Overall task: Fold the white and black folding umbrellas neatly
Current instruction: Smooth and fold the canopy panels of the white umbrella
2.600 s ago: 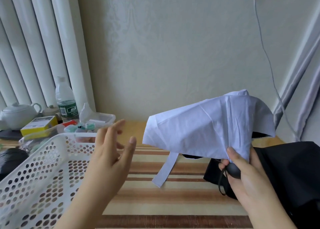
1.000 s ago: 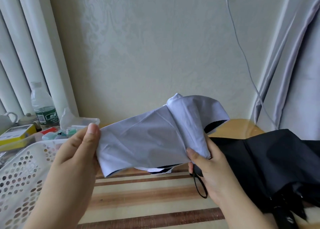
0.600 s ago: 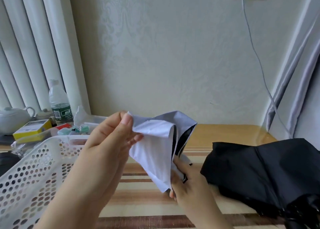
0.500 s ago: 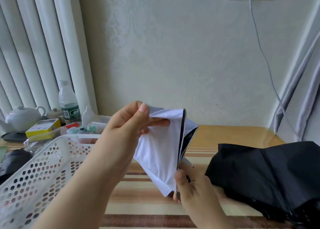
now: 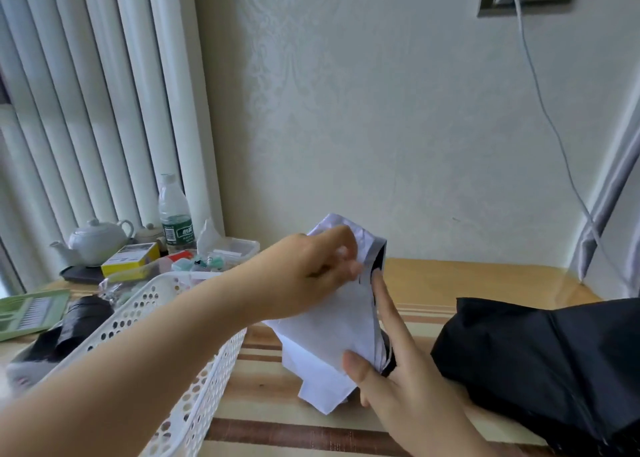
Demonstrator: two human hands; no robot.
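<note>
Pale embossed wallpaper and white ribbed radiator columns [image 5: 104, 110] are seen behind a wooden bench [image 5: 467, 280] covered by a brown-and-cream striped cloth [image 5: 270, 432]. Open striped surface is left between the perforated white plastic basket [image 5: 194, 380] at the left and the black umbrella [image 5: 540, 366], which is slumped as a matte, creased heap at the right edge. The white umbrella [image 5: 332, 339] is held upright above the middle of the bench, its smooth canopy gathered into flat pleats with a dark lining shown along the right side. Its upper folds are pinched by the left hand [image 5: 311, 273]; its lower part is clamped between thumb and extended fingers of the right hand [image 5: 388, 380]. Compared with half a second ago, the left grip has been shifted higher and the bundle made narrower. A teapot [image 5: 97, 242] and water bottle [image 5: 175, 214] are set well behind.
</note>
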